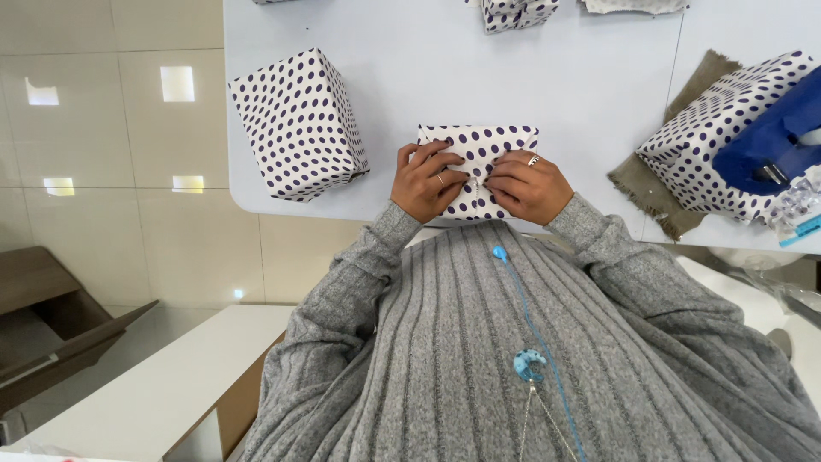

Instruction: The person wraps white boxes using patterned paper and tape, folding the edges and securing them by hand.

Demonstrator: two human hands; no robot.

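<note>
Pale blue table (428, 51) fills the scene; near its front edge sits a dotted parcel (479, 145). Left hand (426, 181) and right hand (528, 185) press fingertips down on its paper flap, both closed against it. Keeping that fold taut and flat should give a clean seam. Wrapped box (298, 121) stands left.

To your upper left on the pale table (410, 51) you have a wrapped box (298, 124) in white paper with dark dots. At the right edge of the frame you see a second dotted box (710, 137) lying on a brown cloth (658, 184), with a blue tape dispenser (770, 137) against it. Lower left shows you a white counter (171, 385) over the tiled floor (103, 154).
</note>
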